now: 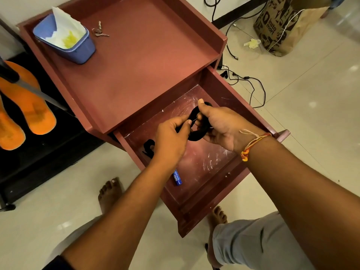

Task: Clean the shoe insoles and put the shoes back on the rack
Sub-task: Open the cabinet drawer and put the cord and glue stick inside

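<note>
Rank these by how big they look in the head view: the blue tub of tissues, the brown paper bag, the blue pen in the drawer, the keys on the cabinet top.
1. Brown paper bag, though cut off at the frame edge
2. Blue tub
3. Blue pen, partly hidden by an arm, and keys: too close to rank

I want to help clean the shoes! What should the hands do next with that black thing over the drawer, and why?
Probably lift the black item clear of the open drawer. Both the left hand and right hand already grip it above the drawer, while the orange insoles on the rack wait untouched.
</note>
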Motion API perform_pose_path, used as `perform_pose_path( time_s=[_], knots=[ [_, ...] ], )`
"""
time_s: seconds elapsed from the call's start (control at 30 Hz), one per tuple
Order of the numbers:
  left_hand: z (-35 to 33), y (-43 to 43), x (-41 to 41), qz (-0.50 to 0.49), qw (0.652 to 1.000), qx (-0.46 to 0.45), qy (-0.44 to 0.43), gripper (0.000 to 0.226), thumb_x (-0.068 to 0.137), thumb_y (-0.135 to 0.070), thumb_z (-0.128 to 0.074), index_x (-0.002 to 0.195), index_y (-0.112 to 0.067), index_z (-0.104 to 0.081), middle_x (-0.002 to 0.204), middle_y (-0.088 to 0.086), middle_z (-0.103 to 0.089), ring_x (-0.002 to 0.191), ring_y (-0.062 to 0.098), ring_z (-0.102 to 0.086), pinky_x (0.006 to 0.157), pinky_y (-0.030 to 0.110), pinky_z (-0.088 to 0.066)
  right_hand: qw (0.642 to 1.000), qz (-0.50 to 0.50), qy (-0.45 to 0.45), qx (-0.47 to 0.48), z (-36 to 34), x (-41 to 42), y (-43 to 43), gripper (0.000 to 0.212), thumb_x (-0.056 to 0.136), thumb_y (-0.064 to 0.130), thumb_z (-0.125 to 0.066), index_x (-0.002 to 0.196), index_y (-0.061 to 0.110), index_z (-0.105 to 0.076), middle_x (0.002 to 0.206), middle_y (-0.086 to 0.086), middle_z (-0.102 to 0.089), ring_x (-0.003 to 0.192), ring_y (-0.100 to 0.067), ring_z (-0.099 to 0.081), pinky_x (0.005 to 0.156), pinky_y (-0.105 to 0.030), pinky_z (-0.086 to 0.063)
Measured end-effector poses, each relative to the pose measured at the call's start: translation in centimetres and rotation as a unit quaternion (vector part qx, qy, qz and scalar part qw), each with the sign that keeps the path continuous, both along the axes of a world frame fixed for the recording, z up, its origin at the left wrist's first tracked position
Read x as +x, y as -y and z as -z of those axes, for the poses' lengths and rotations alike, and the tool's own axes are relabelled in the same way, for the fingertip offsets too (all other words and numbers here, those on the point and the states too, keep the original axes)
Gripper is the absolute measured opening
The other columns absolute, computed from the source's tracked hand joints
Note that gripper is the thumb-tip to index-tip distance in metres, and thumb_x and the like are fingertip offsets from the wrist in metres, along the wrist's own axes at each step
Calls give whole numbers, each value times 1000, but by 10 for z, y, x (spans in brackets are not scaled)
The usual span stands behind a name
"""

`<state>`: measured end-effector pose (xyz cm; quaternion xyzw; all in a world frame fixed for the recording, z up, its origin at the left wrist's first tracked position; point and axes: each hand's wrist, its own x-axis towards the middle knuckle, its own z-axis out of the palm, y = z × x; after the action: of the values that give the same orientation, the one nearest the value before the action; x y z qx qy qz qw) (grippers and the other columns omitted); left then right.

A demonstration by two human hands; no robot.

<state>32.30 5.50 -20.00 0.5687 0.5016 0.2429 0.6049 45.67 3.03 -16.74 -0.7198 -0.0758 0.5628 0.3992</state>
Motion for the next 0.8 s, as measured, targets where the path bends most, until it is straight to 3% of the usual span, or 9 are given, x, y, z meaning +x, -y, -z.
perform_pose_path(
  time_s=[0.1,0.2,0.3,0.4,0.47,0.6,0.7,0.8],
  knots=[
    [0,4,2,7,1000,18,-7,25,101,-16,-61,108,-34,-76,91,-1,-78,94,38,-71,87,59,-56,998,13,57,17,0,-2,0,40,94,57,-55,78,21,-59,89,-1,-66,97,-22,-66,89,-37,-55],
    [-1,11,6,5,1000,-13,16,24,101,-16,-61,115,-29,-75,102,-5,-78,103,30,-72,94,50,-58,997,33,59,46,0,-7,-1,42,95,55,-54,77,18,-56,86,-5,-65,87,-21,-66,93,-47,-56],
    [-1,17,11,-2,996,-73,44,25,102,-15,-59,123,-16,-72,118,1,-74,110,15,-70,100,41,-55,994,31,79,65,4,-12,-1,44,96,55,-53,81,14,-59,85,-5,-65,83,-21,-64,90,-41,-57],
    [-10,23,15,-17,980,-172,102,26,105,-14,-52,121,-9,-71,115,7,-75,101,15,-73,92,33,-59,991,-23,100,86,5,-18,0,49,99,54,-46,90,9,-61,75,-2,-59,69,-14,-57,64,-29,-52],
    [-16,25,16,-36,961,-238,137,28,106,-20,-50,115,-6,-72,109,8,-76,96,16,-73,83,28,-60,990,-44,99,96,3,-20,0,47,100,53,-44,93,9,-60,70,1,-55,63,-10,-53,56,-22,-47],
    [-21,22,14,-35,931,-310,188,27,105,-26,-51,105,-6,-70,95,8,-75,85,15,-71,82,32,-60,987,-57,111,103,0,-15,1,46,101,52,-44,90,10,-59,75,-4,-58,68,-15,-57,67,-29,-50],
    [-21,19,12,-13,921,-332,202,20,103,-15,-54,115,-6,-68,98,10,-75,84,16,-72,83,34,-61,990,-68,97,75,-1,-12,2,47,98,58,-45,91,13,-58,83,-5,-60,75,-17,-59,75,-35,-52],
    [-20,17,12,-15,914,-342,217,23,101,-4,-56,121,-2,-66,98,12,-74,80,16,-70,75,27,-61,993,-67,71,66,1,-10,3,45,96,60,-46,82,18,-54,76,0,-55,69,-14,-53,69,-33,-48]
  ],
)
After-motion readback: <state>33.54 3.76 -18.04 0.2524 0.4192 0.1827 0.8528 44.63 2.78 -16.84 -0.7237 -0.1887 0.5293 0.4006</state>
